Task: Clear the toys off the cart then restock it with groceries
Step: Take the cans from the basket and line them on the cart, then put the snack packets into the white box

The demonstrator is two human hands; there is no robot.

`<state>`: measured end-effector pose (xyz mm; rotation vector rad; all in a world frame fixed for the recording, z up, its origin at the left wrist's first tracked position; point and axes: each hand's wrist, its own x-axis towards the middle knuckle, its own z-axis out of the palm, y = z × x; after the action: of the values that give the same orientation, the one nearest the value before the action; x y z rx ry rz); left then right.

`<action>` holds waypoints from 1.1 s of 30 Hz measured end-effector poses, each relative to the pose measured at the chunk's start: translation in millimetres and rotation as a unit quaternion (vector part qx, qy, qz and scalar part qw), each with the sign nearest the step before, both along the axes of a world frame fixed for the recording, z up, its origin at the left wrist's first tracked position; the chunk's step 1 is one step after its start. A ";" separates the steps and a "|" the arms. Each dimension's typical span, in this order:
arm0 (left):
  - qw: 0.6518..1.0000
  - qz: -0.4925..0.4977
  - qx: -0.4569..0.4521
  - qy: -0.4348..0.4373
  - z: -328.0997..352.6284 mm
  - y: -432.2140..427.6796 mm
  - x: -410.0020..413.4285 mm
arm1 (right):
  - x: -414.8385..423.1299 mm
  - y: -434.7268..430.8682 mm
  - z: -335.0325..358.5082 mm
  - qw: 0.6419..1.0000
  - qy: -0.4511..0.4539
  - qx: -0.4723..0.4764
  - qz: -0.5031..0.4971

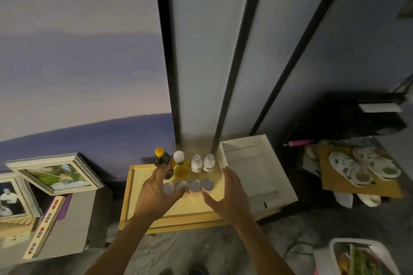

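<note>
Frame blurred, labels unreadable; picture frames (55, 174) cut by left edge. Bare wood at left of cart top (138, 185). Left hand (156, 190) fingers spread, covering near side of leftmost cans (194, 185), fingertips by dark bottle (161, 161). Four cans in row between hands. Right hand (225, 194) open, thumb by rightmost can. White box (252, 169) crowds cart's right edge; basket (357, 257) cut off bottom right

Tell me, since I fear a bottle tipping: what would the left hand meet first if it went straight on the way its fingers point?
Most likely the dark bottle with the yellow cap: fingertips of the left hand look close to its body, though depth is unclear.
</note>
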<state>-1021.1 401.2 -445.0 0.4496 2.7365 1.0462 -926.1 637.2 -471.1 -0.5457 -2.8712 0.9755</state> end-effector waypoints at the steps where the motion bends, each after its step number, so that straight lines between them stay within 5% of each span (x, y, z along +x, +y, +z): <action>1: 0.999 -0.013 -0.015 0.027 15.7 1.9 -0.7 | 3.9 4.6 16.5 1.000 0.000 0.011 -0.013; 6: 0.990 -0.069 -0.087 0.085 65.7 14.2 -8.0 | 34.3 22.0 76.1 0.990 -0.010 0.061 -0.129; 17: 0.959 -0.238 -0.058 0.141 129.9 84.6 19.8 | 167.9 28.1 167.3 0.924 -0.027 0.108 -0.367; 33: 0.868 -0.462 -0.076 0.166 152.2 227.6 251.3 | 433.0 26.1 171.9 0.800 -0.029 0.118 -0.588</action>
<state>-769.8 628.8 -292.8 1.7991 2.2770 0.5016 -493.1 663.3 -299.2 -1.9377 -1.8938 0.3368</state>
